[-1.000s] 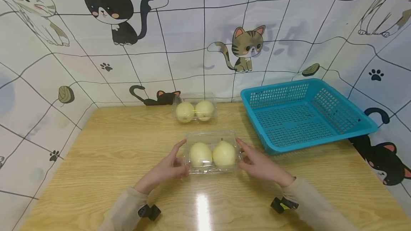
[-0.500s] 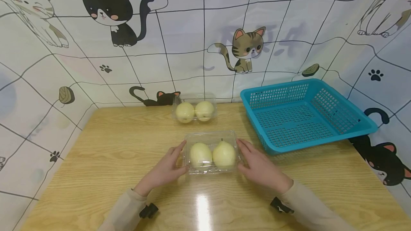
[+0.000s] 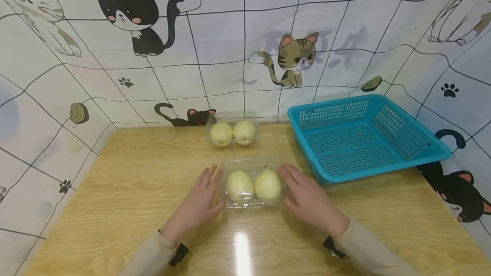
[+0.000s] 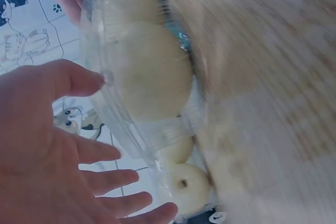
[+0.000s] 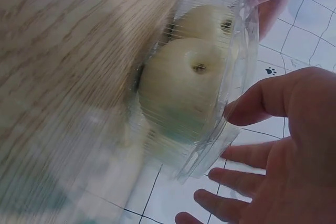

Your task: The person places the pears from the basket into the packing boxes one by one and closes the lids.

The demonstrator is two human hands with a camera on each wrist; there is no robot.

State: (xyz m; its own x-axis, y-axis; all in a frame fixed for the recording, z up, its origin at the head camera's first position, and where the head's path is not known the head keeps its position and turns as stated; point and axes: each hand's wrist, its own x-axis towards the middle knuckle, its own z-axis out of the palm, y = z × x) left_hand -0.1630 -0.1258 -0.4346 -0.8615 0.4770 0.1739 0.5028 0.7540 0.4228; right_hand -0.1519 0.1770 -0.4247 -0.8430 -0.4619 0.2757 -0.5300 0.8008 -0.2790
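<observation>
A clear plastic box [image 3: 251,165] with two pale yellow pears [image 3: 267,185] in it rests on the wooden table between my hands. My left hand [image 3: 194,206] is at the box's left side, its fingers straight and spread. In the left wrist view the thumb [image 4: 79,80] touches the rim. At the opposite side is my right hand [image 3: 312,205], with fingers extended and slightly parted. Its thumb [image 5: 252,109] meets the rim in the right wrist view. The lid seam runs along the box's near edge.
Behind it, against the cat-patterned backdrop [image 3: 215,76], stands another clear box [image 3: 251,116] with two pears [image 3: 221,134]. A blue perforated basket [image 3: 383,170] stands at the back right of the wooden table [image 3: 145,169].
Both hands have loosened from the box's sides, their fingers straightening and the backs of the hands turning upward. The box stays in place.
</observation>
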